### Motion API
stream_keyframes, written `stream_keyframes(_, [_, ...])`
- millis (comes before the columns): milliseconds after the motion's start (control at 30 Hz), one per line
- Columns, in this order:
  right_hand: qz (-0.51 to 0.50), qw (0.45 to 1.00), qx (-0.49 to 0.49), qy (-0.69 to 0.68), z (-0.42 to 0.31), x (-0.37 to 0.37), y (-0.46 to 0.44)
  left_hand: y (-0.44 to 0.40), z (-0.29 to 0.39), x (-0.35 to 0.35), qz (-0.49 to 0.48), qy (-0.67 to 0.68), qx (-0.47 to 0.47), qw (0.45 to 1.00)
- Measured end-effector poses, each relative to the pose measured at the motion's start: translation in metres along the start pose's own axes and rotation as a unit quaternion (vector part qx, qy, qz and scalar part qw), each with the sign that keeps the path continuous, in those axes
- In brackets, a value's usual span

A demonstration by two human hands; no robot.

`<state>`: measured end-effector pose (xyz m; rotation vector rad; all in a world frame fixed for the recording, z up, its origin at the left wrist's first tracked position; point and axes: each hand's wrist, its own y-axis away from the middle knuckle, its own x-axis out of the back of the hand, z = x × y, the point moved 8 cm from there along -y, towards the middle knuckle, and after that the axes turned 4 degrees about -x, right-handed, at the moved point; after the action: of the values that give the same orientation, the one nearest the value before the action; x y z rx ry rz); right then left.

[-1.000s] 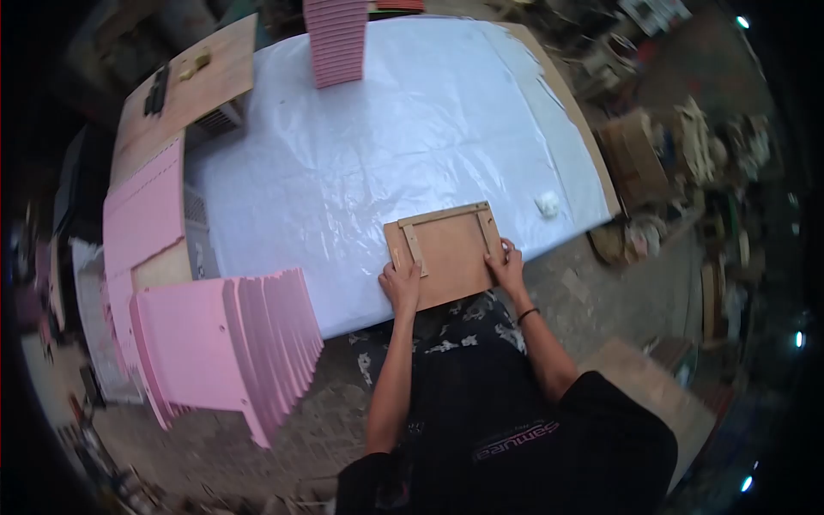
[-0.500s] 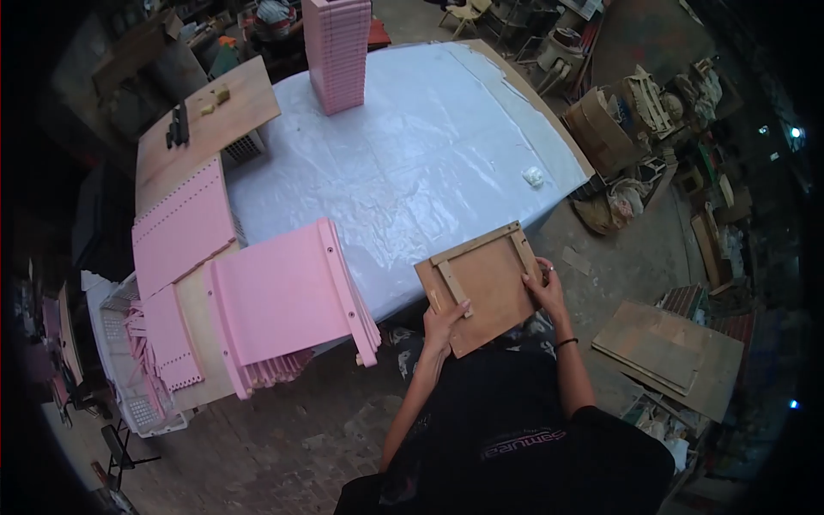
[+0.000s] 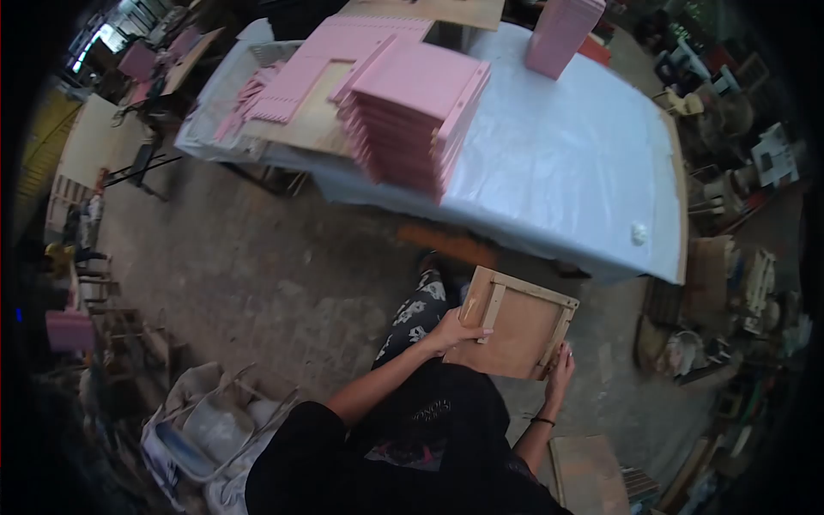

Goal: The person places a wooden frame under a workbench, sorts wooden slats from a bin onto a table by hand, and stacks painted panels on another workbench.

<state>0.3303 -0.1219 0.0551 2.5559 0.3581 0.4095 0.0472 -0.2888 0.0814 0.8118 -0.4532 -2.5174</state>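
A flat wooden board with thin strips along three sides is held in front of the body, off the table. My left hand grips its left edge, thumb over the left strip. On the right side, my right hand is closed on the edge near the lower corner. Beyond the board stands the table with a white plastic cover. Near its front edge rises a stack of pink panels.
A tall pink stack stands at the table's far side. Flat pink panels and a white crate are at the left. Sacks and a tub lie at lower left, boards at lower right.
The board has been lifted from the table edge and carried away from it, in both hands. The view has turned left, showing more floor and the lower-left sacks.
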Motion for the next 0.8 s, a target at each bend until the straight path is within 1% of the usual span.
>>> stream_keyframes(33, [-0.024,0.999,-0.016,0.024,0.001,0.007,0.022,0.030,-0.006,-0.009,0.014,-0.010,0.015,1.000])
stream_keyframes(67, [-0.046,0.995,0.083,0.018,0.014,0.000,0.028,0.057,-0.016,-0.005,0.055,-0.025,0.011,0.998])
stream_keyframes(167, [-0.107,0.985,0.132,0.011,0.043,-0.012,0.053,0.126,-0.041,-0.007,0.136,-0.005,0.001,0.991])
stream_keyframes(200, [-0.107,0.983,0.149,0.021,0.008,-0.066,0.034,0.093,-0.013,0.043,0.119,0.012,-0.042,0.992])
stream_keyframes(267, [-0.171,0.976,0.137,0.000,-0.006,-0.099,0.041,0.113,-0.018,0.063,0.153,0.010,-0.060,0.986])
stream_keyframes(300, [-0.189,0.974,0.127,-0.002,-0.013,-0.113,0.053,0.123,-0.024,0.079,0.158,0.044,-0.065,0.984])
stream_keyframes(333, [-0.192,0.974,0.110,0.056,-0.018,-0.127,0.064,0.134,-0.028,0.093,0.159,0.077,-0.065,0.982])
stream_keyframes(367, [-0.216,0.967,0.114,0.073,-0.019,-0.145,0.071,0.141,-0.030,0.108,0.159,0.109,-0.066,0.979])
stream_keyframes(433, [-0.269,0.949,0.123,0.105,-0.024,-0.193,0.084,0.168,-0.015,0.139,0.191,0.150,-0.093,0.966])
stream_keyframes(467, [-0.280,0.943,0.100,0.147,-0.018,-0.218,0.088,0.181,-0.013,0.161,0.209,0.165,-0.104,0.958])
stream_keyframes(500, [-0.314,0.930,0.129,0.140,-0.019,-0.258,0.099,0.198,-0.007,0.191,0.230,0.178,-0.117,0.950])
stream_keyframes(533, [-0.349,0.914,0.157,0.132,-0.019,-0.306,0.115,0.221,0.000,0.229,0.258,0.156,-0.135,0.944])
stream_keyframes(567, [-0.391,0.894,0.178,0.129,-0.010,-0.377,0.147,0.262,0.008,0.291,0.296,0.140,-0.151,0.933])
stream_keyframes(600, [-0.434,0.886,0.101,0.127,-0.004,-0.423,0.172,0.297,0.004,0.319,0.341,0.134,-0.164,0.916])
stream_keyframes(633, [-0.453,0.872,0.100,0.159,-0.004,-0.470,0.199,0.328,0.008,0.351,0.380,0.148,-0.177,0.896])
stream_keyframes(667, [-0.487,0.853,0.107,0.157,0.013,-0.521,0.216,0.360,0.017,0.385,0.418,0.160,-0.190,0.874])
stream_keyframes(700, [-0.531,0.828,0.113,0.143,0.023,-0.566,0.240,0.391,0.021,0.405,0.453,0.174,-0.195,0.852])
stream_keyframes(767, [-0.551,0.789,0.129,0.242,0.010,-0.635,0.294,0.440,0.042,0.440,0.506,0.184,-0.226,0.812])
stream_keyframes(800, [-0.559,0.777,0.136,0.256,0.012,-0.664,0.306,0.457,0.054,0.462,0.527,0.187,-0.245,0.792])
